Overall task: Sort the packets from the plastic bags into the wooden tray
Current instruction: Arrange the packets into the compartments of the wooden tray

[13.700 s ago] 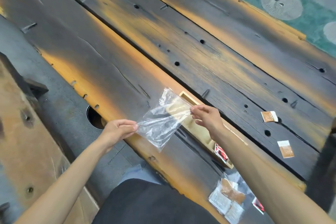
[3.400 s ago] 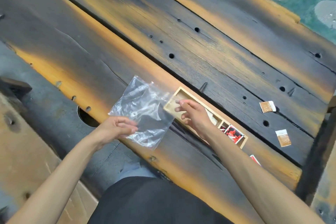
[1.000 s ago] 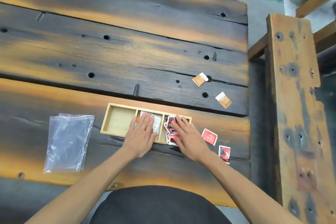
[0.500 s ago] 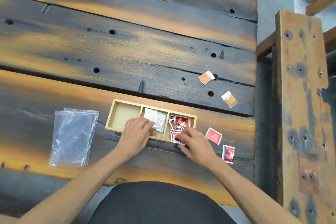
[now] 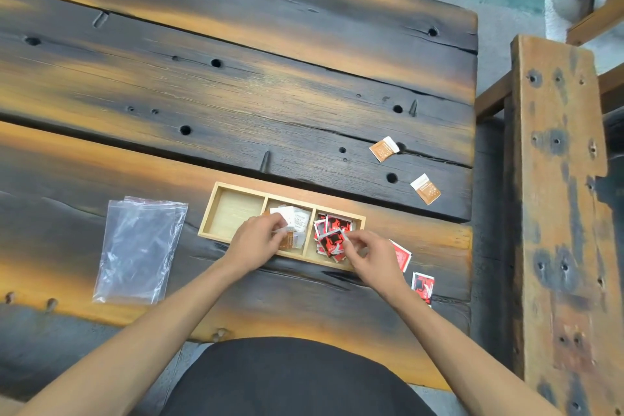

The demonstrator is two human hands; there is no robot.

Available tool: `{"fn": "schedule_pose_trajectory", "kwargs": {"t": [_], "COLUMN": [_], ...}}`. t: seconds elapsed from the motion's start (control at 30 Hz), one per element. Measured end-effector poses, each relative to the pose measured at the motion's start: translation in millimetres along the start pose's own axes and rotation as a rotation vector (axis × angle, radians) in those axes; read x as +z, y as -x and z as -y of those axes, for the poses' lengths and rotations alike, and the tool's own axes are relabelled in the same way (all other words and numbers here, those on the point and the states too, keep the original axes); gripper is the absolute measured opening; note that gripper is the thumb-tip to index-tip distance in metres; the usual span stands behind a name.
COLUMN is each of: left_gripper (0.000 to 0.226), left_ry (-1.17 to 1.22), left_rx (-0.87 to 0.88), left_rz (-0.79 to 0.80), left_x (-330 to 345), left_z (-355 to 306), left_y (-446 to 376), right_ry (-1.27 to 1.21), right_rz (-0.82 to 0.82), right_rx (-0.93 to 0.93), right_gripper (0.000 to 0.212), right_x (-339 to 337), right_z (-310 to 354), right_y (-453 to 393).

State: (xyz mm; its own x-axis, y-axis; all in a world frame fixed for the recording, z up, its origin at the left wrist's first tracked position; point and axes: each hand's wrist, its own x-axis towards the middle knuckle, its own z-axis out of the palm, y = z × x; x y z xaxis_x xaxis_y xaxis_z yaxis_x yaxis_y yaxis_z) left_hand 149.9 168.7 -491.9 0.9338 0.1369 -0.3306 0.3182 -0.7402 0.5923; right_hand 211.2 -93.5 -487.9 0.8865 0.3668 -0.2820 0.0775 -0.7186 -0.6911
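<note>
Nearest the viewer, two bare forearms reach over the dark, scorched-looking worktop (image 5: 304,94) toward the wooden tray (image 5: 206,213), which lies close to the near edge and has three compartments in a row.

The left hand (image 5: 255,241) sits over the tray's near rim at the middle compartment, fingers curled and pinching a small packet at the fingertips; which kind cannot be told. The white packets (image 5: 297,218) fill that middle compartment just beyond the fingers, with a brown one partly under the hand.

The right hand (image 5: 369,255) rests at the tray's right near corner, thumb and forefinger closed on the edge of one of the red packets (image 5: 329,236) heaped in the right compartment. The tray's left compartment holds nothing.

Just right of the tray, a loose red packet (image 5: 401,255) lies partly under the right hand, and another red packet (image 5: 422,286) lies nearer the viewer, beside the wrist.

Left of the tray, well apart from it, the clear plastic bags (image 5: 138,250) lie flat, stacked.

Beyond the tray and to its right, two brown packets lie on the next plank: one (image 5: 426,189) nearer, one (image 5: 383,149) farther.
</note>
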Motion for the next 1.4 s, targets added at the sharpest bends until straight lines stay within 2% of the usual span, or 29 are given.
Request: {"fn": "schedule_pose_trajectory", "kwargs": {"t": [0.1,0.17,0.23,0.33,0.4,0.5,0.6,0.67,0.73,0.8,0.87,0.93,1.07,1.2,1.3,1.4], "left_gripper": [0.016,0.030,0.037,0.035,0.034,0.036,0.038,0.044,0.047,0.045,0.046,0.054,0.063,0.062,0.069,0.070], "left_ry": [-0.116,-0.170,-0.202,-0.263,-0.292,-0.333,-0.370,-0.360,-0.335,-0.340,-0.377,-0.445,-0.496,-0.506,-0.416,-0.396], "left_rx": [0.085,0.128,0.150,0.176,0.148,0.106,0.106,0.138,0.202,0.270,0.291,0.235,0.161,0.226,0.257,0.206], "left_rz": [-0.035,-0.090,-0.119,-0.122,-0.122,-0.117,-0.105,-0.130,-0.171,-0.176,-0.118,-0.013,0.107,0.170,0.224,0.147], "left_x": [2.2,4.2,5.4,7.0,6.8,6.8,7.1,7.1,7.9,11.5,16.9,21.9,26.6,19.3,14.1,10.3], "left_z": [5.7,6.7,4.2,0.9,0.3,-0.6,-3.7,-5.8,-6.3,-4.0,1.9,7.6,10.1,4.7,6.2,9.0], "left_y": [4.3,8.4,11.9,14.1,13.6,10.8,8.2,8.9,12.2,18.8,25.9,32.1,33.2,23.5,18.8,20.3], "right_ry": [-0.236,-0.313,-0.288,-0.250,-0.140,0.288,0.511,0.509,0.448,0.435,0.471,0.489,0.499,0.439,0.427,0.476], "right_rz": [-0.048,-0.061,-0.019,0.063,0.129,0.213,0.200,0.136,0.086,0.112,0.176,0.218,0.137,0.068,0.095,0.162], "right_rx": [0.193,0.240,0.237,0.240,0.249,0.196,0.146,0.078,-0.054,-0.144,-0.177,-0.174,-0.173,-0.277,-0.360,-0.356], "right_gripper": [0.008,0.011,0.015,0.015,0.018,0.017,0.035,0.044,0.041,0.034,0.026,0.022,0.023,0.017,0.027,0.042], "right_x": [-1.0,-2.0,-1.5,3.5,8.6,13.7,15.3,13.9,14.0,15.3,19.2,23.4,28.0,39.8,49.5,58.5], "right_z": [0.0,-1.9,-0.6,5.1,8.7,19.1,30.4,32.7,30.2,27.6,24.0,18.2,20.7,39.3,52.6,62.6], "right_y": [2.6,2.6,2.1,-0.3,-2.4,-1.5,0.5,0.6,0.3,0.0,1.7,3.8,0.2,-11.5,-22.5,-31.1]}}
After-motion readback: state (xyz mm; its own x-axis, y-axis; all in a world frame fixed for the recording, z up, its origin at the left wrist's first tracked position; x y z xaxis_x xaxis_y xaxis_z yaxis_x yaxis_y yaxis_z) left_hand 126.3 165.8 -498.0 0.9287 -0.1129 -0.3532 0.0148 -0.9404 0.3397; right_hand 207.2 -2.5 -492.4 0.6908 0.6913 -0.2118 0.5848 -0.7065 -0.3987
